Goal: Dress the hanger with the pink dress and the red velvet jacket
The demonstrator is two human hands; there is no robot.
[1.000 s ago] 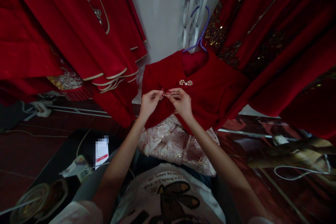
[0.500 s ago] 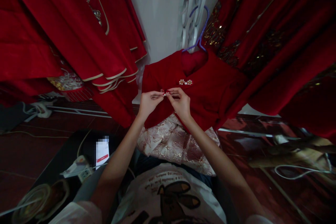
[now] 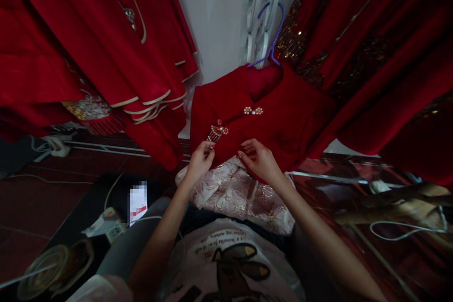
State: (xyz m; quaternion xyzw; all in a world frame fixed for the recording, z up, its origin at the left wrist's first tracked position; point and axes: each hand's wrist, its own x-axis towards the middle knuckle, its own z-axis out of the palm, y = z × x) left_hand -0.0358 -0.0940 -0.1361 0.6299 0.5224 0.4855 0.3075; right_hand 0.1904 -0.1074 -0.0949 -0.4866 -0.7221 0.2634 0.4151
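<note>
A red jacket (image 3: pixel 233 96) hangs on a purple hanger (image 3: pixel 274 47), its front facing me. Below the neckline sits a flower-shaped fastener (image 3: pixel 253 111) of pearly beads. A second beaded ornament, with a fringe-like tassel (image 3: pixel 214 133), lies on the jacket's left part in view. My left hand (image 3: pixel 200 161) is at the lower end of this tassel, thumb and forefinger curled in around its strands. My right hand (image 3: pixel 261 158) is over the jacket's lower front, fingers bent and apart, holding nothing. Beneath the hem, a pale pink, gold-patterned brocade cloth (image 3: pixel 233 184) is spread over my lap.
Red garments (image 3: pixel 141 56) with gold piping hang at the left, and sequined red ones (image 3: pixel 371 66) at the right. A phone (image 3: pixel 138 203), a power strip (image 3: pixel 113 226) and a round plastic lid (image 3: pixel 44 271) lie on a dark surface at lower left. A white cable loops at right.
Both hands have come down and apart from the ornament they were pinching together. Its beads and tassel are now uncovered. My right hand has let go and moved right; my left is at the tassel.
</note>
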